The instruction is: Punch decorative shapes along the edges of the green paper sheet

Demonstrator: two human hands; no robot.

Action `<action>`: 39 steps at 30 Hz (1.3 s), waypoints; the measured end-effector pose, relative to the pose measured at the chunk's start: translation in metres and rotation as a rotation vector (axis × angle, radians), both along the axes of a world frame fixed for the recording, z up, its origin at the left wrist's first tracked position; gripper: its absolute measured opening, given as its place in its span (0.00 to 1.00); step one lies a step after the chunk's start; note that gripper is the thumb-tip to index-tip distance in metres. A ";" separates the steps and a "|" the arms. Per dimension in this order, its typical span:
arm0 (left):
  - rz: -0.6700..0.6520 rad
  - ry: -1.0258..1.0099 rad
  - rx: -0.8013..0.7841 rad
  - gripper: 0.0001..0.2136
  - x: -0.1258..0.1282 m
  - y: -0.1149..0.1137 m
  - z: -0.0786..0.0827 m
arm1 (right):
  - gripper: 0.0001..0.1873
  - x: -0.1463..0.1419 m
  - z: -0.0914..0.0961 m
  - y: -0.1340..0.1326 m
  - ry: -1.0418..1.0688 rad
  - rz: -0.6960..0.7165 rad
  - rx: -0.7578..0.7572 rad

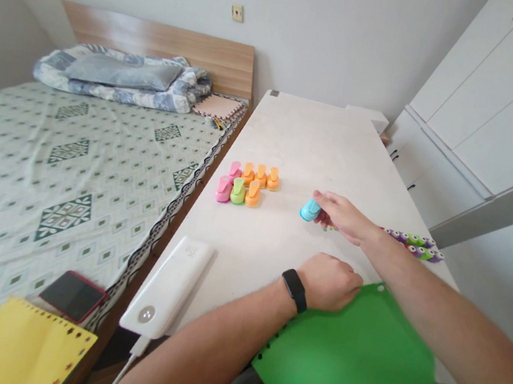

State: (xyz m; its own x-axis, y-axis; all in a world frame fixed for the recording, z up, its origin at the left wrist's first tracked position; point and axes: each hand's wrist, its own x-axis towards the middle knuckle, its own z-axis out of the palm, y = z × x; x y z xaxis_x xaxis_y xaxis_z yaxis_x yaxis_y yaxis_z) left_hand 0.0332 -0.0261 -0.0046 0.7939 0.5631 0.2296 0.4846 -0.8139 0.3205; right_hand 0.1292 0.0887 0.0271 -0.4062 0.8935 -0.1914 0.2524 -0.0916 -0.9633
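A light-blue craft paper punch (pixel 311 210) is gripped in my right hand (pixel 344 216), tilted just above or touching the white table; its underside is hidden. My left hand (pixel 328 282), with a black watch on the wrist, is closed on the upper edge of a green sheet of paper (pixel 360 364). That sheet droops over the table's near edge toward my lap. Small punched holes line its left side, and one hole sits near its top corner. Tiny colored bits lie under my right hand.
Pink, orange and green punches (pixel 238 190) stand grouped on the white table (pixel 303 141). Purple and green pieces (pixel 416 245) lie at right, partly behind my forearm. A white power bank (pixel 171 285) with a cable is at left. The bed holds a phone (pixel 73 295) and punched yellow paper (pixel 13 345).
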 end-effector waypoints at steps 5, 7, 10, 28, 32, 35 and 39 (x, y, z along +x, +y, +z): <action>0.013 0.011 -0.004 0.13 -0.001 0.002 0.001 | 0.31 -0.053 -0.006 0.022 -0.162 0.177 0.065; 0.015 0.009 -0.008 0.13 -0.002 0.004 0.000 | 0.31 -0.073 -0.008 0.029 -0.216 0.220 0.061; 0.018 0.005 -0.010 0.12 -0.003 0.004 0.000 | 0.30 -0.097 -0.015 0.037 -0.282 0.229 0.074; -0.002 -0.028 0.005 0.11 -0.004 0.005 -0.002 | 0.16 -0.108 -0.031 0.043 -0.389 0.073 0.343; 0.002 -0.012 0.004 0.12 -0.004 0.006 -0.003 | 0.18 -0.104 -0.040 0.047 -0.355 0.080 0.328; 0.008 -0.015 -0.009 0.11 -0.003 0.006 -0.003 | 0.18 -0.102 -0.044 0.048 -0.343 0.088 0.323; 0.020 -0.010 -0.020 0.11 -0.003 0.006 -0.003 | 0.17 -0.100 -0.043 0.046 -0.317 0.111 0.317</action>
State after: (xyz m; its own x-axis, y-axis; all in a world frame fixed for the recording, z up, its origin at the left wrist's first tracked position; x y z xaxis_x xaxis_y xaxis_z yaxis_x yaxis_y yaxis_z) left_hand 0.0302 -0.0202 -0.0077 0.7798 0.5837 0.2263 0.4976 -0.7973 0.3417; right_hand 0.0293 0.1351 -0.0163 -0.4687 0.8822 -0.0459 0.5306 0.2395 -0.8131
